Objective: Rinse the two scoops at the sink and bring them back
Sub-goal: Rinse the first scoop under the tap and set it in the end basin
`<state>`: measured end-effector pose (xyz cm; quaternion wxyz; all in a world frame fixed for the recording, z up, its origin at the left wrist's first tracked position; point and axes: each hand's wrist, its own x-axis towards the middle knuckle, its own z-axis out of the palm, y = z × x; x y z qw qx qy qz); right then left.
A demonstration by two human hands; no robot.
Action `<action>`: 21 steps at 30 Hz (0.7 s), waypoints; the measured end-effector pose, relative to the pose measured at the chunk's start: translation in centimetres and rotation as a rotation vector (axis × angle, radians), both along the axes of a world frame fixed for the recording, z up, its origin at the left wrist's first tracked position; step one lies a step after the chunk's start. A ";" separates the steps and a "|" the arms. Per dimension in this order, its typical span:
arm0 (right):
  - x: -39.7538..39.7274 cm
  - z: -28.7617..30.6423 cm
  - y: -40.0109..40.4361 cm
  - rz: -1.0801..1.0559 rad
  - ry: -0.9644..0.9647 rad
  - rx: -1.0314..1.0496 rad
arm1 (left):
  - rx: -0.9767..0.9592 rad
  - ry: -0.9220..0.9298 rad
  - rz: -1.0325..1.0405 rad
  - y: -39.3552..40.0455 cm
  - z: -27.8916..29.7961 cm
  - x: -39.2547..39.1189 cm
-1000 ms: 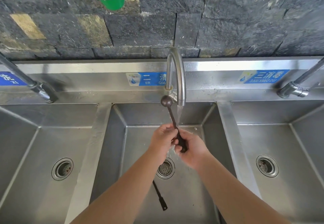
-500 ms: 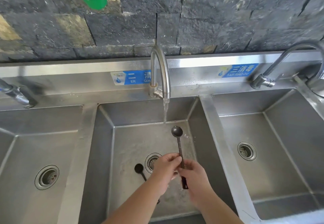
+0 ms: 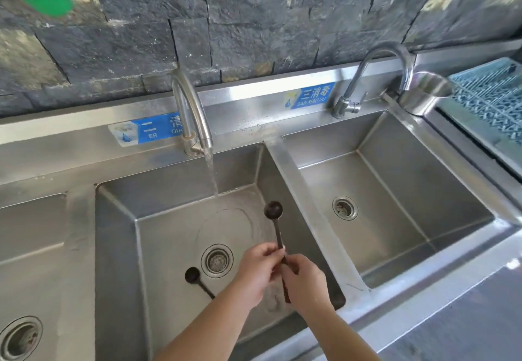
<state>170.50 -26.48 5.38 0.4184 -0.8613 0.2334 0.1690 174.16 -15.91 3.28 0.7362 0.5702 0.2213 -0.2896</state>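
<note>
The wet handle could slip through the fingers and drop the held scoop into the basin, and the second scoop, lying beside the drain, risks being forgotten. Left hand and right hand are both closed on 1 handle, its bowl beyond them, clear of the running water.

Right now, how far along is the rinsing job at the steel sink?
Done: nothing clearly finished. In hand: both hands, left and right, grip one dark long-handled scoop over the middle basin, beside the running stream, not under it. Left: the second dark scoop lies on the basin floor by the drain; the tap runs; both scoops need carrying back.
</note>
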 end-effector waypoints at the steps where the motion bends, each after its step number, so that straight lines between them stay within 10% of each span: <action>1: 0.0 0.1 -0.9 -0.005 0.000 0.007 | 0.009 -0.007 -0.011 -0.7 0.2 0.1; 21: 13.6 -7.3 -32.5 -0.211 0.121 0.246 | 0.401 -0.181 -0.316 -29.8 -7.0 9.9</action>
